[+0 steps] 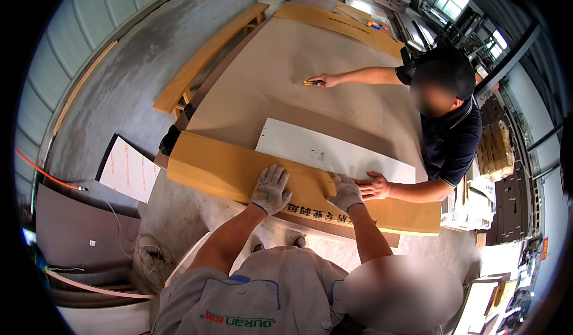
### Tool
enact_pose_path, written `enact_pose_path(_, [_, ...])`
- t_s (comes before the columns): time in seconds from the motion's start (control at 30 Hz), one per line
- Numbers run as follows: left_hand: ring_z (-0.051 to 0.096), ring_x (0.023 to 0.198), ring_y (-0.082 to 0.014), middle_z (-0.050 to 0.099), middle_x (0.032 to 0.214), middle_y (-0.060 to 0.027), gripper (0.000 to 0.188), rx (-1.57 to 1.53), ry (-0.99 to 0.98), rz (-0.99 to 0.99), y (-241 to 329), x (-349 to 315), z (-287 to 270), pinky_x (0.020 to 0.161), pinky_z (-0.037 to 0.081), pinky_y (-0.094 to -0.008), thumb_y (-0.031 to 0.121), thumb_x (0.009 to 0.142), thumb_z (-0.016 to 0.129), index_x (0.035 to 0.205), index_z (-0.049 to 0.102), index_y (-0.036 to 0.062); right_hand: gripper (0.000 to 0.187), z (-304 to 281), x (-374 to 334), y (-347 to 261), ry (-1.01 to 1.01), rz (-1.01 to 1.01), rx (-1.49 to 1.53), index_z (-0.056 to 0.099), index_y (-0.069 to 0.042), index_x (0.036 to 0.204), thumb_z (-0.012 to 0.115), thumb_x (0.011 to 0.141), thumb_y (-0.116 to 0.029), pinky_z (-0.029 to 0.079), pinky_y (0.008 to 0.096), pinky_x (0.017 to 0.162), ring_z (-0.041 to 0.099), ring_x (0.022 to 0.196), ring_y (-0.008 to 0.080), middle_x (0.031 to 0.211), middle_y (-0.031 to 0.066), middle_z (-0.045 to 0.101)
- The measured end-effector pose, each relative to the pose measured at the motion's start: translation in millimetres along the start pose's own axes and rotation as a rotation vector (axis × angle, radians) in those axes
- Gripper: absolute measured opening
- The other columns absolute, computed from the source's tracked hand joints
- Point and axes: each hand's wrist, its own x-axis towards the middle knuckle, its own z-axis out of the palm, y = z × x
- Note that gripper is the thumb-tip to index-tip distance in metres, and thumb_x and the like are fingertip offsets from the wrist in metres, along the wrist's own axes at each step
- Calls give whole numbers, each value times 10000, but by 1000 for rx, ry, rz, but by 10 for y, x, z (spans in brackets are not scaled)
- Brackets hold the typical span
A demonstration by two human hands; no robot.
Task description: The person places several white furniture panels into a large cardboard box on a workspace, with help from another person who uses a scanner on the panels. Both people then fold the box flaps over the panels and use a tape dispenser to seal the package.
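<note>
A brown cardboard flap [218, 165] is folded up along the near side of the large cardboard sheet [239, 90] on the work table. My left hand [271, 190], in a grey-white glove, lies on this flap with fingers spread. My gloved right hand [345, 193] rests further right on the flap, fingers extended near the edge of a white panel [334, 150]. That panel lies flat on the sheet and bears a small label. A co-worker's bare hand [375, 187] presses beside my right hand. Their other hand [325, 80] holds a yellow utility knife [311, 83] over the sheet.
The co-worker [453, 132] stands at the table's right side. A long wooden bench [209, 54] runs along its left. On the floor are a dark-edged white sheet [128, 171] and an orange hose [48, 171]. Stacked cartons [496, 147] stand behind the co-worker.
</note>
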Motion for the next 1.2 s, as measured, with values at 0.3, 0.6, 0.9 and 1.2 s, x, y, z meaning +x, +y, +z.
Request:
enact_pose_path(0.3, [354,1533,-403,466,1582,-217,699,4,-26,17,45,41,-74,1283,238,-556,393,926,691,1484,547,-3,794,23,1,23,2,2,28,517,-54,1483,765,835,-439,460,477,1134,476,1467,350,1585,186,471])
enact_pose_path(0.6, [343,1539,-412,448,1604,-219,710,74,-27,44,-10,12,52,1295,213,-564,422,942,671,1494,538,-5,692,37,-3,9,18,34,24,573,-60,1400,765,831,-404,459,486,1117,492,1442,338,1508,172,535])
enact_pose_path(0.9, [358,1532,-413,462,1591,-225,690,71,-4,47,-5,12,59,1295,216,-563,415,939,675,1485,553,12,739,64,-3,20,10,51,61,544,-59,1444,801,836,-391,447,493,1163,462,1469,366,1580,178,475])
enact_pose_path(1.2, [362,1523,-425,452,1593,-230,701,75,3,60,-13,22,89,1281,228,-572,407,930,681,1485,547,2,767,-28,-38,-5,-1,63,94,512,-52,1470,813,843,-375,435,485,1191,441,1489,384,1624,188,436])
